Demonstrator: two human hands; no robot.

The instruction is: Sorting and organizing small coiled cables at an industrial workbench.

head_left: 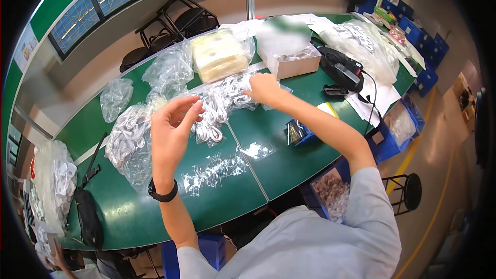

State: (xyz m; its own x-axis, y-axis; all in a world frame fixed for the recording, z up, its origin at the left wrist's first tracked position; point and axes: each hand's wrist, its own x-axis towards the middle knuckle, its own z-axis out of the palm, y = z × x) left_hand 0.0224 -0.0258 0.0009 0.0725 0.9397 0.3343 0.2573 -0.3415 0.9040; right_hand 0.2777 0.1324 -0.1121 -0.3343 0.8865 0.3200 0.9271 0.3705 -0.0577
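My left hand (174, 126) is raised over the table beside a pile of coiled white cables (211, 119). Its fingers are bent, with a gap between them and the thumb, and I see nothing held. At the pile's far right end my right hand (263, 90) is closed, knuckles up. Its fingertips are against the cables, and what they grip is hidden. A clear plastic bag of white cables (129, 142) lies left of my left hand. Small clear and white pieces (217, 170) are scattered on the green tabletop in front of me.
A stack of yellowish plastic bags (218, 54), a white box (294, 64) and a black pouch (338, 70) stand along the far side. A small blue tray (305, 135) lies under my right forearm. Blue bins (395, 144) stand at right. Another person's hand (58, 256) shows lower left.
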